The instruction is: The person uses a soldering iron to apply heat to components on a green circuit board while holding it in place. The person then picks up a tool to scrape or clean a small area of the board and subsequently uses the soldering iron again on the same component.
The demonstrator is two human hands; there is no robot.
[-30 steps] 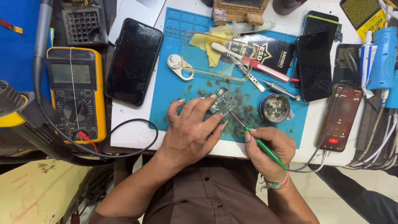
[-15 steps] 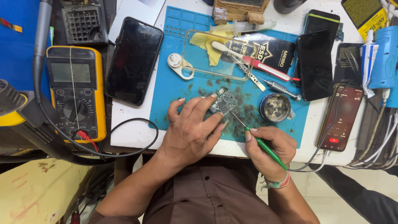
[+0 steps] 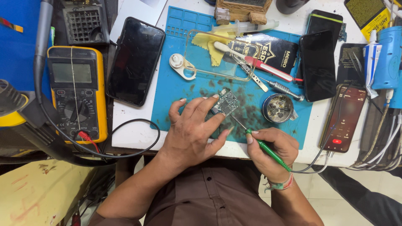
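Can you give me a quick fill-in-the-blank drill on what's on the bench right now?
1. The left hand steadies a small ____ on the blue mat.
2. The right hand grips a tool with a ____ handle.
3. The multimeter left of the mat has a ____ casing.
4. The phone between multimeter and mat lies with its screen ____.

Missing words: circuit board; green; yellow; dark
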